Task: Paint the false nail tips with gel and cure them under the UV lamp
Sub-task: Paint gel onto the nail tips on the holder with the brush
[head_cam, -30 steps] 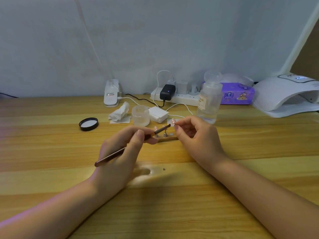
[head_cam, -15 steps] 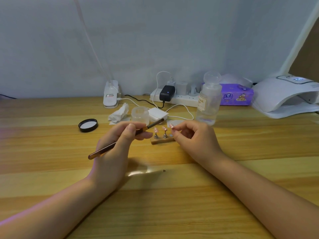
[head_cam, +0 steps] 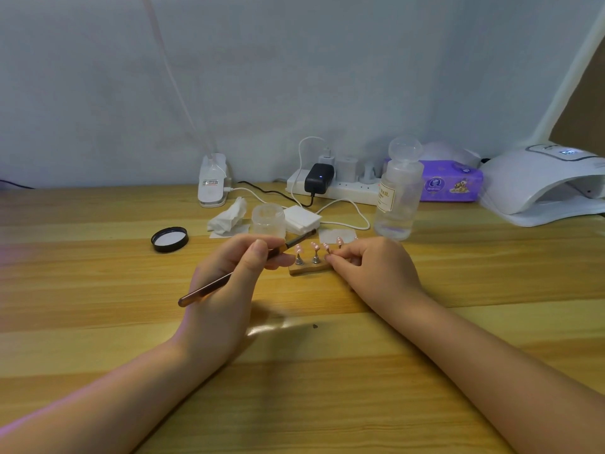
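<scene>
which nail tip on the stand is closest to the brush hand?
The leftmost nail tip, at the stand's left end. It sits right beside the left hand's fingertips and just under the brush; the other tips stand further right, toward the right hand.

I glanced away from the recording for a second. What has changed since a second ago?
The right hand lowered the nail tip it held at the brush and now pinches it down at the wooden holder. The left hand drew the brush back slightly. Its grip, jar and lamp unchanged.

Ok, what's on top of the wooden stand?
Pink nail tips on metal pegs on the stand; four show. The right hand covers its right end, hiding anything there.
</scene>
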